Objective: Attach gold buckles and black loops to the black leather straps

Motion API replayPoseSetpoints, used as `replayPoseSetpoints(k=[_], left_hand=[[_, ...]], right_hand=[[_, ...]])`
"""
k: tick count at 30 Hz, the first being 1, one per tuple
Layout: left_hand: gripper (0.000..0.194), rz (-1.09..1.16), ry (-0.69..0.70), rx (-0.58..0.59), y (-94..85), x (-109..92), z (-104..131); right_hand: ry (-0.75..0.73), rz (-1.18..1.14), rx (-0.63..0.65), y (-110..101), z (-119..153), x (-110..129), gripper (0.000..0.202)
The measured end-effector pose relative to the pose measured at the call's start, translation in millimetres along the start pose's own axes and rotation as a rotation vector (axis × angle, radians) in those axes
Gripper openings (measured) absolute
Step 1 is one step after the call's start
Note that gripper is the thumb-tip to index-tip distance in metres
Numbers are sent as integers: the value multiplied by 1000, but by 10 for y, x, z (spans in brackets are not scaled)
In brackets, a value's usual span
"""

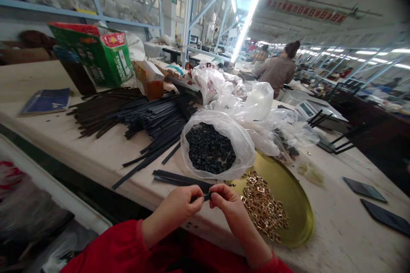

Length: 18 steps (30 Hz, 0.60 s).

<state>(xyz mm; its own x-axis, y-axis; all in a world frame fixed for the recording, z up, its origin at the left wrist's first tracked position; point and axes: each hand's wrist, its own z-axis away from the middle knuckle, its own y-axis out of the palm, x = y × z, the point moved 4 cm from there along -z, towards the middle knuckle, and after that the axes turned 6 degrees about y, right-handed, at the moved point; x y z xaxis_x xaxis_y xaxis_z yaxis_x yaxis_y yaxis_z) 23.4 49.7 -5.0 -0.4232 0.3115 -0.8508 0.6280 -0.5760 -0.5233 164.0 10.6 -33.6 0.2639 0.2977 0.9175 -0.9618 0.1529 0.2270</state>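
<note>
Between my two hands, near the table's front edge, is a short piece of black strap (pixel 207 196). My left hand (pixel 188 198) is closed on its left part, thumb against the fingers. At the other end my right hand (pixel 224 198) pinches it too. Just beyond lie a few long black strips (pixel 179 179). Behind them a white plastic bag (pixel 245 145) stands rolled open, full of small black loops (pixel 209 149). A gold round tray (pixel 303 204) sits to the right, with a heap of small gold metal buckles (pixel 264 204) on it.
Bundles of dark strips (pixel 153 115) cover the left middle of the table (pixel 128 149). Farther back are a blue booklet (pixel 46 101), a dark bottle (pixel 75 70), a green carton (pixel 109 59) and clear bags (pixel 237 94). Two phone-like slabs (pixel 364 189) lie right. A person (pixel 277 72) stands beyond.
</note>
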Motion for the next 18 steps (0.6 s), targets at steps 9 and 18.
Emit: replayPoseSetpoints(k=[9, 18], left_hand=[[27, 241, -2, 73, 21, -123, 100], [20, 204, -112, -11, 37, -8, 85]], right_hand=[[-4, 8, -30, 68, 70, -90, 27], [102, -315, 26, 90, 215, -179, 30]])
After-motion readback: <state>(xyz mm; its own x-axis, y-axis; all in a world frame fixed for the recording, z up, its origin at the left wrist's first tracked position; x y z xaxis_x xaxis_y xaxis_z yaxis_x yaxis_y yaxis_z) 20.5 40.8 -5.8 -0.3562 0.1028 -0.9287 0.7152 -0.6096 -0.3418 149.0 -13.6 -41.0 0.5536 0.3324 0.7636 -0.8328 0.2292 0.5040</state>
